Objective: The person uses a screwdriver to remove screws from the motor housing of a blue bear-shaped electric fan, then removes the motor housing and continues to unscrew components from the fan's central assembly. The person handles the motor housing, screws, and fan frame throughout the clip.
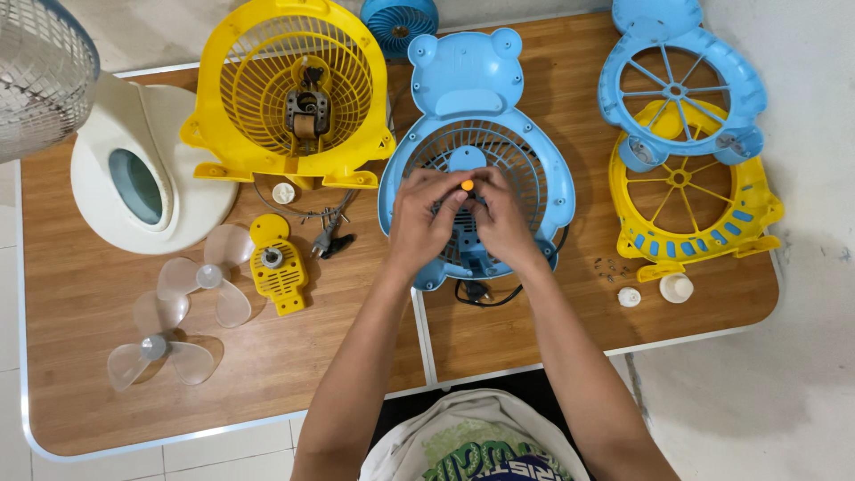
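A blue bear-shaped fan housing (472,89) with a round rear grille lies on the wooden table (267,365) in front of me. Both hands meet over its middle. My left hand (426,223) and my right hand (500,221) pinch a small tool with an orange tip (467,185), held upright over the motor area. A black cord (485,294) loops out below the housing. What lies under my fingers is hidden.
A yellow fan housing (294,89) with a bare motor stands at the back left, by a white fan base (142,178). Two clear blades (209,276), a yellow motor cover (278,265), blue (681,85) and yellow front grilles (690,200), white knobs (677,287) and loose screws (610,267) lie around.
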